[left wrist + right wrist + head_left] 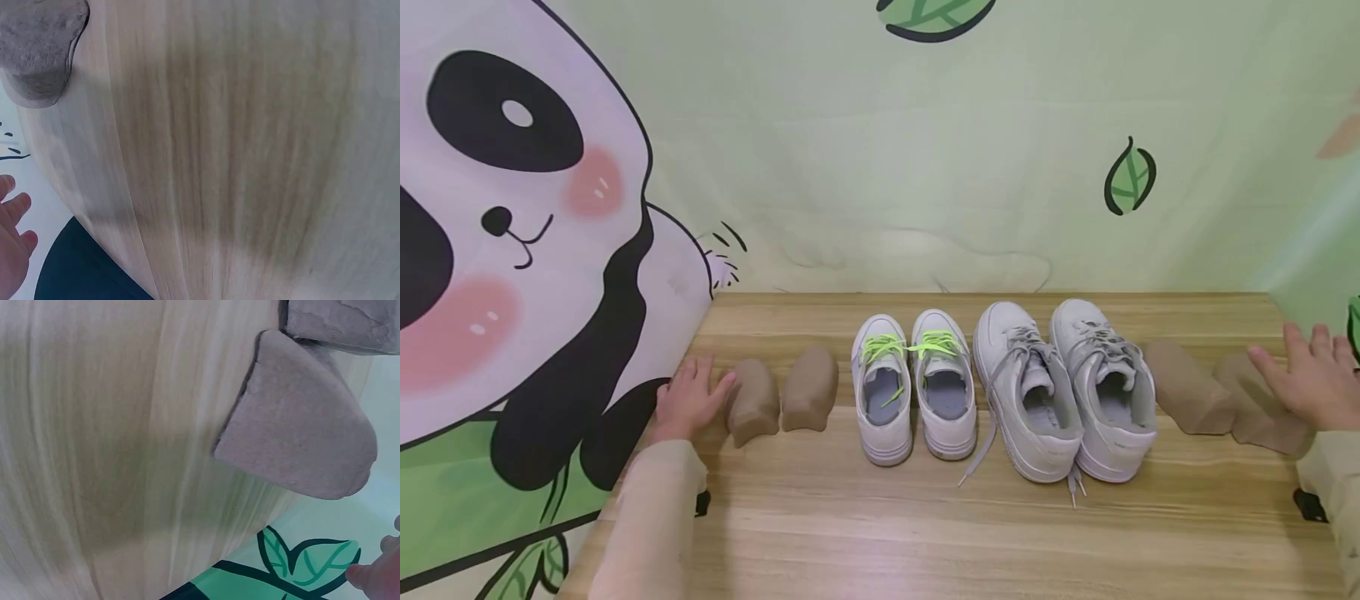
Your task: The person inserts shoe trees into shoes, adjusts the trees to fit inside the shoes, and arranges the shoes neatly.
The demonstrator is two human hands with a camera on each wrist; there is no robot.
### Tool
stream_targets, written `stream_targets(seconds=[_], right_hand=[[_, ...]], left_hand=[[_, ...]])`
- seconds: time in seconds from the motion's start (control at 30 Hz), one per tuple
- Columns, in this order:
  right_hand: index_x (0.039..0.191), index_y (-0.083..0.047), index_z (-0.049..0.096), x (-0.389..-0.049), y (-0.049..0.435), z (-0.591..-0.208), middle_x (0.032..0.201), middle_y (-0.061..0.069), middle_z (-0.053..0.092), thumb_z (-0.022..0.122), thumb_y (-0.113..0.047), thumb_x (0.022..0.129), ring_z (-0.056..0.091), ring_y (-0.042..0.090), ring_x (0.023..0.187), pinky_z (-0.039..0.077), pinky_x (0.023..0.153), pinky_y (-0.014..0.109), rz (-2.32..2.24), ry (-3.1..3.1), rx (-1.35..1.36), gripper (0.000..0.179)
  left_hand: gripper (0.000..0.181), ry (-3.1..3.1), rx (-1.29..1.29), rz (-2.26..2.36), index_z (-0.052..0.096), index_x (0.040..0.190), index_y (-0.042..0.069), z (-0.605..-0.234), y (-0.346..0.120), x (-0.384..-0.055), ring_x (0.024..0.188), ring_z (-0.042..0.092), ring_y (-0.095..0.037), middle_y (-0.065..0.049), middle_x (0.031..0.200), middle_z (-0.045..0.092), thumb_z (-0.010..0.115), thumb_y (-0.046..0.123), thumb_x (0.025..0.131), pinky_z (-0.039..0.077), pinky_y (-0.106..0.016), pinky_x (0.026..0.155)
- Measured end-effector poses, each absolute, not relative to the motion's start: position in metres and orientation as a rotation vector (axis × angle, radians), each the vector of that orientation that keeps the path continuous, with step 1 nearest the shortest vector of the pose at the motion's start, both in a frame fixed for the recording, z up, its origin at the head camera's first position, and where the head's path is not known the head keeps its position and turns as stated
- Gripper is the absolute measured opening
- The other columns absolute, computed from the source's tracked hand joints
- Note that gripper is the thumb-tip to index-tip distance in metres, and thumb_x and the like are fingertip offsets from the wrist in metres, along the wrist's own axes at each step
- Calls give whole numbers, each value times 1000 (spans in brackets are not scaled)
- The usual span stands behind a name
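In the head view my left hand (688, 402) is at the left, fingers spread, beside a brown moulded shoe insert (754, 402); a second insert (810, 388) stands to its right. At the far right my right hand (1317, 382) is spread beside another insert (1262, 404), partly overlapping it in view; whether it touches cannot be told. One more insert (1187, 387) lies left of that. Between the pairs stand small white sneakers with green laces (882, 392) (946, 387) and larger white sneakers with grey laces (1030, 392) (1103, 392). Neither hand holds anything.
The wooden tabletop (880, 533) bears everything. Behind it hangs a pale green leaf-printed backdrop (850, 167), with a printed panda (550, 250) along the left side. Loose grey laces (981, 454) trail from the larger sneakers onto the wood.
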State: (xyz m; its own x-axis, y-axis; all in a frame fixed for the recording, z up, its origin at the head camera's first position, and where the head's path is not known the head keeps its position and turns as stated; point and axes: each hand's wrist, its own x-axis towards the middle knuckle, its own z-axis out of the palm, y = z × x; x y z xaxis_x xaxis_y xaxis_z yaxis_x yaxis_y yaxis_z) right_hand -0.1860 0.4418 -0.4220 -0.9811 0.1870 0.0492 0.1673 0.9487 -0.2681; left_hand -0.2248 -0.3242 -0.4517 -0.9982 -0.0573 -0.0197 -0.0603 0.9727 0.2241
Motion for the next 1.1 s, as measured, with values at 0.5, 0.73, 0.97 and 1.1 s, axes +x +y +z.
stream_targets(seconds=[0.5, 0.73, 0.97, 1.1], right_hand=[[138, 3, -8, -191, 435, -413, 135, 38, -14, 17, -58, 88, -15, 51, 125, 4, 88, 73, 384, -3043, -243, 83], [138, 4, -6, -191, 428, -406, 135, 39, -12, 18, -58, 88, -11, 54, 124, 7, 82, 77, 406, -3036, -237, 83], [137, 5, -5, -192, 423, -402, 135, 39, -9, 19, -55, 90, -9, 55, 124, 10, 80, 77, 433, -3024, -197, 81], [138, 3, -6, -193, 422, -401, 136, 39, -9, 19, -54, 90, -10, 53, 125, 11, 81, 76, 437, -3025, -182, 79]], left_hand=[[73, 3086, -70, 354, 18, 139, 4, -451, -323, -220, 126, 20, -47, -30, 141, 16, 24, 56, 89, 16, -66, 94], [74, 3080, -29, 317, 19, 139, 3, -450, -321, -215, 122, 25, -51, -29, 141, 18, 21, 57, 89, 22, -65, 93], [74, 3112, -10, 357, 23, 138, 1, -452, -320, -211, 121, 29, -50, -28, 140, 23, 22, 57, 89, 24, -65, 91], [72, 3087, -15, 347, 20, 139, 2, -454, -321, -210, 121, 28, -50, -29, 140, 21, 21, 55, 90, 24, -63, 94]])
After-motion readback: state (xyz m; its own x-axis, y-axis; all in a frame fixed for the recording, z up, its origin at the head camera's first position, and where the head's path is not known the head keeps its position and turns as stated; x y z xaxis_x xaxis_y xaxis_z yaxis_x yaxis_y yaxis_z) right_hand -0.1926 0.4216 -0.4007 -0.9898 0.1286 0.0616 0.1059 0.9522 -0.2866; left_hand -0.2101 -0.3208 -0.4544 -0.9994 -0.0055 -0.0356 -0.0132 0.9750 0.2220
